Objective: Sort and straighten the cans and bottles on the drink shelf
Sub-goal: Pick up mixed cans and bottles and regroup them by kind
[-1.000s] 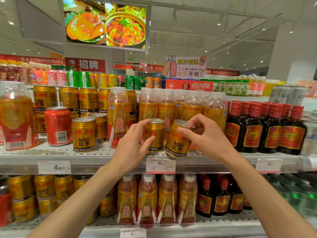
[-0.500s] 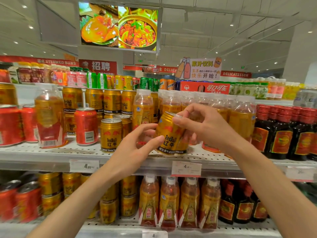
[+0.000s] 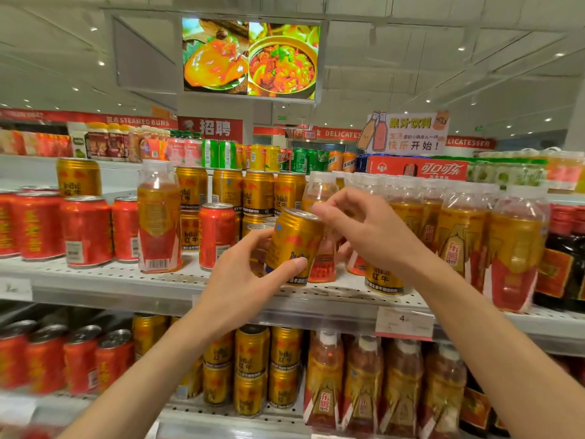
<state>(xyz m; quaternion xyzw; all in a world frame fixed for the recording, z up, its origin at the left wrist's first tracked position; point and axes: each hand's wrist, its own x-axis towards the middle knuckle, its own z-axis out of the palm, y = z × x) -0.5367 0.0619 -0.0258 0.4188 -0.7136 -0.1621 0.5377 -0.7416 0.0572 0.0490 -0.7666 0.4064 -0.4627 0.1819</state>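
Gold can (image 3: pixel 292 245) now tilted, gripped by left hand (image 3: pixel 243 280); right hand (image 3: pixel 364 236) pinching its rim

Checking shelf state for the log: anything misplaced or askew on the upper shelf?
Yes. A lone bottle stands among the red cans, away from the other bottles. A gold can sits in the bottle row. The held gold can tilts between the left hand and right hand.

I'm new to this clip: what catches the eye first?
A tilted gold can at centre, the left hand gripping its base and the right hand pinching its top. Red cans fill the shelf's left, and a food screen hangs overhead.
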